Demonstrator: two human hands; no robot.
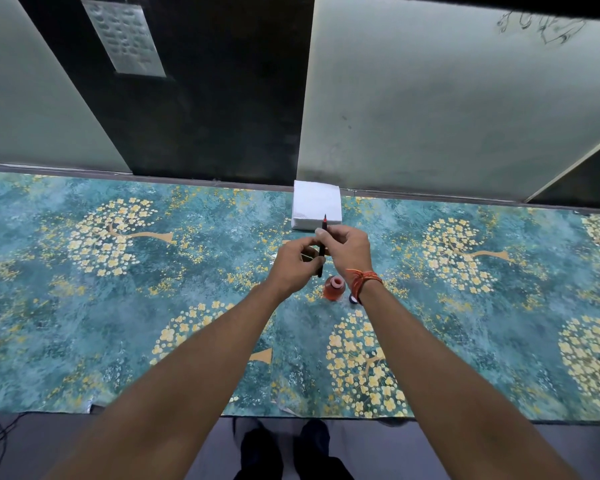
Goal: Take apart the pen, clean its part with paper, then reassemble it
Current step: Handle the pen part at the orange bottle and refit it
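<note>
Dark slim pen (321,252) is standing near upright above table centre, red tip pointing to 12 o'clock. Right hand (347,250) is pinching its upper barrel; left hand (293,263) is gripping the lower part with curled fingers. White paper stack (316,204) is sitting at 12 o'clock of the hands, orange ink bottle (334,287) at 6 o'clock on the teal floral cloth (118,289).
</note>
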